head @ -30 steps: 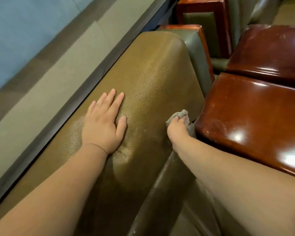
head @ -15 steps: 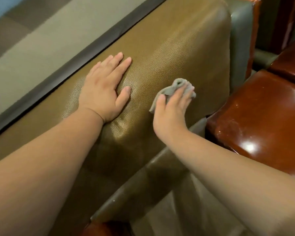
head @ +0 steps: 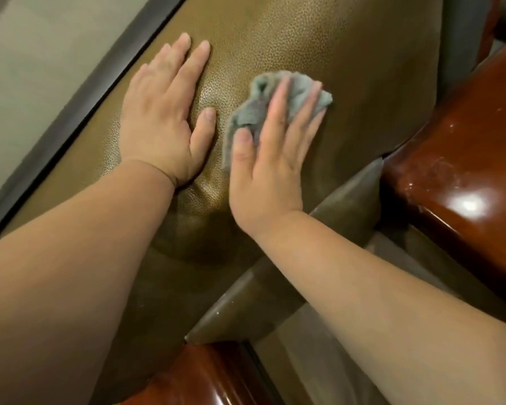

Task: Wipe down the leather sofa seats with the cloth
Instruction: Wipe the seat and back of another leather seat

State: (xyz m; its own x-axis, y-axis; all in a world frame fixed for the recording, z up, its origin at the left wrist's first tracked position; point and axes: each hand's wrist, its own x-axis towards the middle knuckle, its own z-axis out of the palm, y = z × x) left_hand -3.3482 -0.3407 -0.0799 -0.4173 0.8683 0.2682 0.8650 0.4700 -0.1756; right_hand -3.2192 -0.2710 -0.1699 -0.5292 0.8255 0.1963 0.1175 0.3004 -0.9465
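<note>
At the centre of the frame the right hand [head: 268, 165] lies flat on a crumpled grey cloth [head: 298, 89], its fingers [head: 276, 103] straight and spread across the fabric, the thumb resting on the cloth's lower left edge. Nothing is pinched or curled round; the palm and fingers press the cloth down against the leather. The cloth bunches out beyond the fingertips toward the upper right and trails a narrow strip down along the thumb side.

Just to the left, the left hand [head: 164, 118] rests flat on the same surface, fingers straight and together, thumb angled toward the cloth but not touching it. The leather dimples under its heel. Both forearms run in from the lower edge of the frame.

The two hands sit on the olive-brown, pebble-grained backrest [head: 348, 54] of the leather sofa, which fills the upper middle of the frame. Below the right wrist a smoother, greyer leather band [head: 342, 206] crosses diagonally toward the lower centre. A glossy red-brown wooden armrest [head: 465, 171] with bright reflections occupies the right side, and another piece of the same polished wood [head: 205, 378] shows at the bottom centre. Along the upper left runs a dark trim strip [head: 79, 112] against a pale wall [head: 41, 68].
</note>
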